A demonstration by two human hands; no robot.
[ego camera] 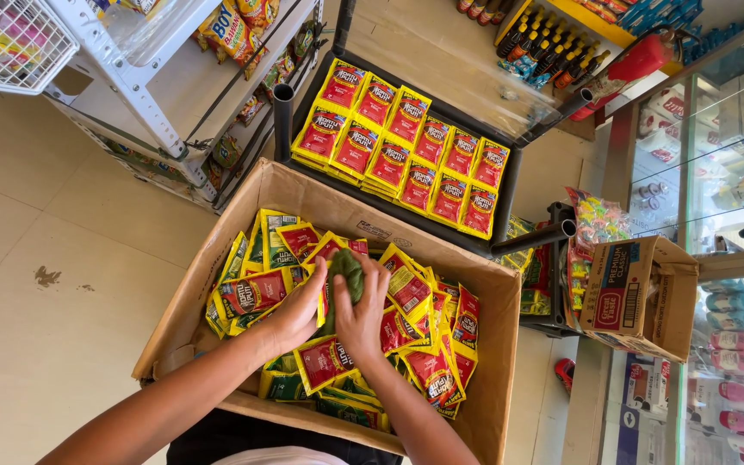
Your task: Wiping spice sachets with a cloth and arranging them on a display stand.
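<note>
Left hand: it lies inside the cardboard box, palm turned to the right, fingers closed around the left side of a green packet.
Green packet: it stands almost upright between the 2 hands, in the middle of the box, its long axis pointing away from the person toward the black shelf tray. Only its top part shows above the fingers.
Right hand: it presses on the right side of the same green packet, fingers curled over its upper edge. Both hands are equally near to it and touch it.
Loose sachets: red and yellow, piled around and under the hands, some green ones near the front wall.
Sachets in rows: 2 neat rows lie on the black shelf tray, just behind the box.
Small carton: it is well apart, on the right.
</note>
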